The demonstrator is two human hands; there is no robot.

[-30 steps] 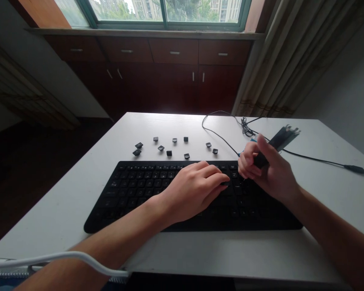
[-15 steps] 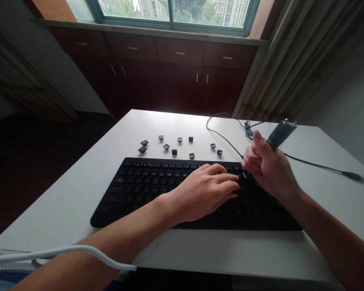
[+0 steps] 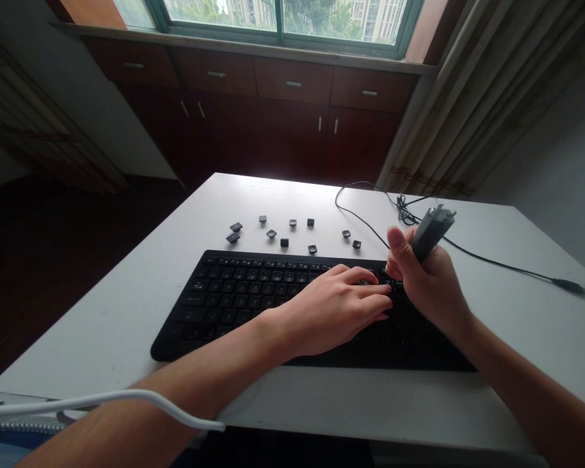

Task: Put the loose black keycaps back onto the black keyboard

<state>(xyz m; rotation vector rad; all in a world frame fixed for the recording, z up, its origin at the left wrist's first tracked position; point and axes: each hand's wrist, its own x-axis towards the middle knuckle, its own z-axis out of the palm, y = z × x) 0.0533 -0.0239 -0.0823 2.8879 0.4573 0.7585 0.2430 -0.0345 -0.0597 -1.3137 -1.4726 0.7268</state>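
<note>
A black keyboard [image 3: 214, 302] lies on the white table. My left hand [image 3: 329, 305] rests palm down across its right half, fingers stretched out and lightly bent, with no object seen in them. Just right of those fingertips, my right hand [image 3: 426, 279] is wrapped round the dark grey handle of a keycap puller [image 3: 431, 234], thumb up along it. Its upper end sticks out above the fist; the lower end, over the keyboard's right part, is mostly hidden. Several loose black keycaps [image 3: 271, 234] are scattered behind the keyboard.
A thin black cable [image 3: 361, 225] runs from the keyboard's back edge to a tied bundle [image 3: 405, 207], then right to its plug [image 3: 570, 286]. A white cord [image 3: 141, 396] crosses my left forearm. Drawers and cupboards [image 3: 253, 123] stand beyond the table [image 3: 521, 325].
My right hand has shifted slightly left and down, with the keycap puller tilting more upright. My left hand stays on the keyboard. The whole view has moved a little.
</note>
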